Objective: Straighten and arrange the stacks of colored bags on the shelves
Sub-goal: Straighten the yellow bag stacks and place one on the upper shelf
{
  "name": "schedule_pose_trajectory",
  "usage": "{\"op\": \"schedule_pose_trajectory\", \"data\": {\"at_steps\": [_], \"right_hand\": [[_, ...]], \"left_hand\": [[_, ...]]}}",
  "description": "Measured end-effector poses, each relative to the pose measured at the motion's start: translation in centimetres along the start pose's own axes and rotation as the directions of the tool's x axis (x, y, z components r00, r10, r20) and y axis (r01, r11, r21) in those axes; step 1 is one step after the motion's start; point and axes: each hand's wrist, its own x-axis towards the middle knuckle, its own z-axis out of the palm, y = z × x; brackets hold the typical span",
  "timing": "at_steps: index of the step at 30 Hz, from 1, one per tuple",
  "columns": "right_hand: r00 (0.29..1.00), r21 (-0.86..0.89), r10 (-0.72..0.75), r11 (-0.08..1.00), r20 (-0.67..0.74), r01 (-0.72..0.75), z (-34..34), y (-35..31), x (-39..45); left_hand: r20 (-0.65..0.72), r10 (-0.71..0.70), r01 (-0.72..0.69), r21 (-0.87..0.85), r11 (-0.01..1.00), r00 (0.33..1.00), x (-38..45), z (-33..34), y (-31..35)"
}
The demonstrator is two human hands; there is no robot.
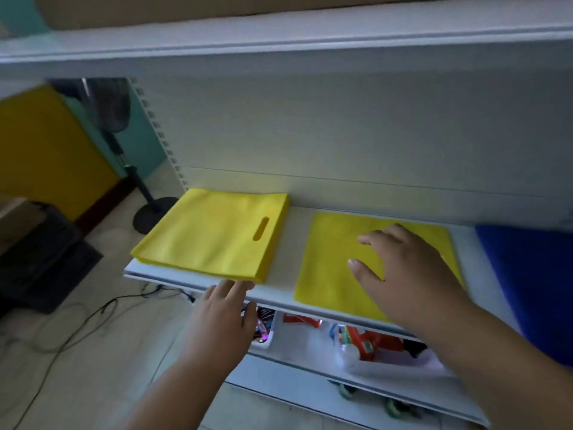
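Note:
A stack of yellow bags (pixel 214 234) with an oval handle hole lies at the left end of the white shelf (pixel 279 240), its front corner near the shelf edge. My left hand (pixel 221 315) reaches to that front edge, fingertips at the stack's near corner, fingers fairly straight. A second, flatter yellow bag (pixel 328 268) lies to the right, its front edge at the shelf lip. My right hand (pixel 403 274) lies flat on it with fingers spread. A blue bag stack (pixel 527 280) sits at the far right, partly cut off.
A lower shelf holds white bins (pixel 397 367) with packaged goods. A shelf board (pixel 279 48) hangs overhead. To the left stand a fan on a round base (pixel 152 215), a black crate (pixel 37 259) and cables on the floor.

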Motion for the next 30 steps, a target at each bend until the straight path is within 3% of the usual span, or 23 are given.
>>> {"op": "schedule_pose_trajectory", "data": {"at_steps": [4,11,16,19,23,30], "right_hand": [[0.996,0.037,-0.084,0.996,0.022,0.083,3.2,-5.2,3.8],[0.998,0.032,-0.054,0.998,0.045,0.053,7.8,-13.3,7.2],[0.992,-0.011,0.126,0.992,0.023,-0.126,11.8,-17.9,8.6],[0.960,-0.095,0.265,0.962,0.088,-0.256,14.1,-18.8,8.4],[0.892,-0.126,0.425,0.904,0.154,-0.409,16.4,-19.7,7.6],[0.847,-0.379,0.478,0.847,0.233,-0.373,19.0,-21.6,6.8]], "left_hand": [[-0.035,-0.133,0.131,-0.055,0.990,0.990,0.4,-0.6,-5.3],[-0.026,-0.133,0.132,-0.041,0.990,0.991,3.0,-2.4,-16.5],[0.006,-0.026,0.027,-0.123,0.992,1.000,7.3,-3.1,-24.6],[0.000,0.060,-0.059,-0.119,0.991,0.998,9.6,-3.1,-27.6],[0.088,0.042,-0.032,-0.107,0.994,0.995,11.9,-3.2,-29.2],[0.180,0.093,-0.078,-0.088,0.993,0.979,14.5,-3.6,-29.9]]}}
